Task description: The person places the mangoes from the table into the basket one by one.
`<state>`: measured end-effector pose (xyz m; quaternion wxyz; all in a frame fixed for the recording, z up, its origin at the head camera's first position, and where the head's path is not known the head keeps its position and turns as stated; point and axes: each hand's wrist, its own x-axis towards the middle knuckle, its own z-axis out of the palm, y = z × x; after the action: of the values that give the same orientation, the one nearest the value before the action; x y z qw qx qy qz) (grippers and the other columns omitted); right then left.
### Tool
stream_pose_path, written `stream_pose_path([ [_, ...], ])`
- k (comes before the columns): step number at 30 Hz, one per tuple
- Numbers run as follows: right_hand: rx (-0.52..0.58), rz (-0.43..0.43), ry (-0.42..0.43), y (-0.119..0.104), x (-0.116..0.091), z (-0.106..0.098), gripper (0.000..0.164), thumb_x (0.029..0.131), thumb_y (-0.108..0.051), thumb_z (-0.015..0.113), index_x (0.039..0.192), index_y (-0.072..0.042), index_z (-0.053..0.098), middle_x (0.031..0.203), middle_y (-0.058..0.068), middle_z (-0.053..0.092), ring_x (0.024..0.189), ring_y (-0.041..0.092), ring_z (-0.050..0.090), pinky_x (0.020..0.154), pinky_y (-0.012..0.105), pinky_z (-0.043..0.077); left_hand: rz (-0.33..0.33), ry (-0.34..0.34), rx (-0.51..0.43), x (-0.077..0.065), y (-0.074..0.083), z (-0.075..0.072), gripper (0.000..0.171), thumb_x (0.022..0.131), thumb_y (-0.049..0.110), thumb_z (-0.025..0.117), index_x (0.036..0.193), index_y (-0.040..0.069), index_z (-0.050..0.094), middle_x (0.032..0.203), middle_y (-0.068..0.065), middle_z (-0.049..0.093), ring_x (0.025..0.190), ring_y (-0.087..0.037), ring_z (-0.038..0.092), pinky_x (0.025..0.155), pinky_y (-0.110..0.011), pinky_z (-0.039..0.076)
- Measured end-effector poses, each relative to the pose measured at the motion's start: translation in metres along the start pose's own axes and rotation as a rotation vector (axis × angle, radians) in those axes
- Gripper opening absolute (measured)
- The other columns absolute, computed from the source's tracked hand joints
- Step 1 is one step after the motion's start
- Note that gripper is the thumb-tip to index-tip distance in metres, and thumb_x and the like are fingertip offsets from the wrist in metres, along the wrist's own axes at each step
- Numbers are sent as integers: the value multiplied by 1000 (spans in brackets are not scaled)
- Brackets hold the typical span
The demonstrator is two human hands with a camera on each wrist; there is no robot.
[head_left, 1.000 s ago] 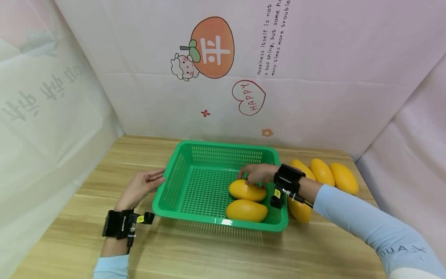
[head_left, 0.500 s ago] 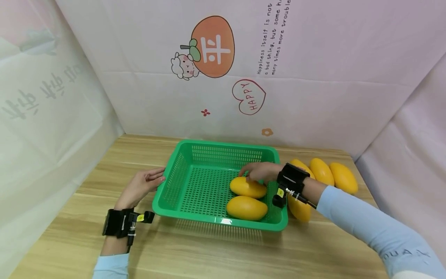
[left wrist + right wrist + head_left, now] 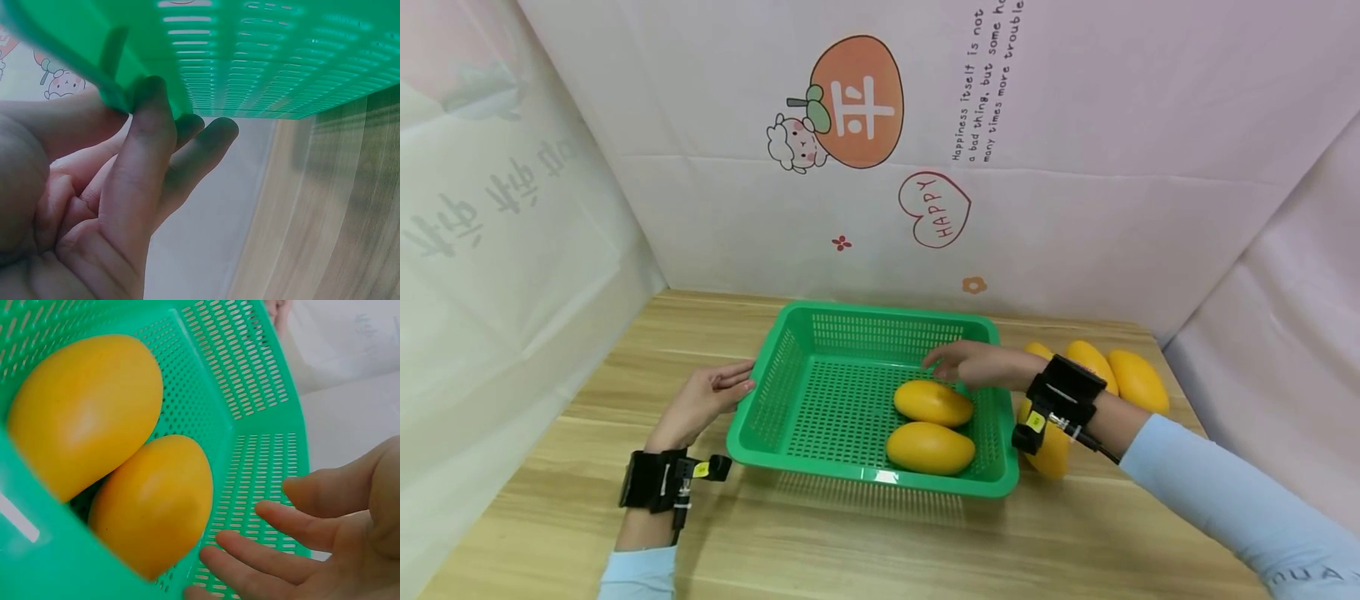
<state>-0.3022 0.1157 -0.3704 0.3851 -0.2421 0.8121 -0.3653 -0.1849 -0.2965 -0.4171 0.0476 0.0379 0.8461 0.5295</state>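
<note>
A green slotted basket (image 3: 775,379) sits on the wooden table and holds two yellow mangoes: the far mango (image 3: 932,403) (image 3: 156,500) and the near mango (image 3: 929,448) (image 3: 81,406). My right hand (image 3: 973,364) (image 3: 312,537) hovers just above the far mango, fingers loosely spread, holding nothing. My left hand (image 3: 703,402) (image 3: 125,181) rests with straight fingers against the basket's left rim (image 3: 119,94). Several more mangoes (image 3: 1120,379) lie on the table right of the basket, partly hidden by my right wrist.
A printed white backdrop (image 3: 880,150) closes the table at the back and on both sides. Bare wooden tabletop (image 3: 865,542) runs in front of the basket. One mango (image 3: 1051,450) lies against the basket's right wall.
My right hand has let go of the far mango and lifted back toward the right. The mango stays in the basket. The left hand has not moved.
</note>
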Motion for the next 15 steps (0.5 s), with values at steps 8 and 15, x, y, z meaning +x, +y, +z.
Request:
stream_pose_path([
  [8, 77, -159, 63, 12, -27, -3, 36, 99, -14, 51, 134, -9, 49, 140, 23, 47, 128, 37, 44, 107, 58, 39, -10, 0, 0, 0, 0, 0, 58, 97, 28, 58, 144, 0, 41, 140, -25, 50, 120, -36, 54, 92, -44, 55],
  [15, 68, -187, 156, 25, -46, -3, 32, 98, -23, 55, 128, -12, 54, 129, 14, 57, 118, 32, 53, 103, 54, 45, -15, -4, -6, 0, 0, -1, 58, 96, 29, 58, 144, 1, 41, 141, -25, 49, 122, -37, 52, 93, -46, 54],
])
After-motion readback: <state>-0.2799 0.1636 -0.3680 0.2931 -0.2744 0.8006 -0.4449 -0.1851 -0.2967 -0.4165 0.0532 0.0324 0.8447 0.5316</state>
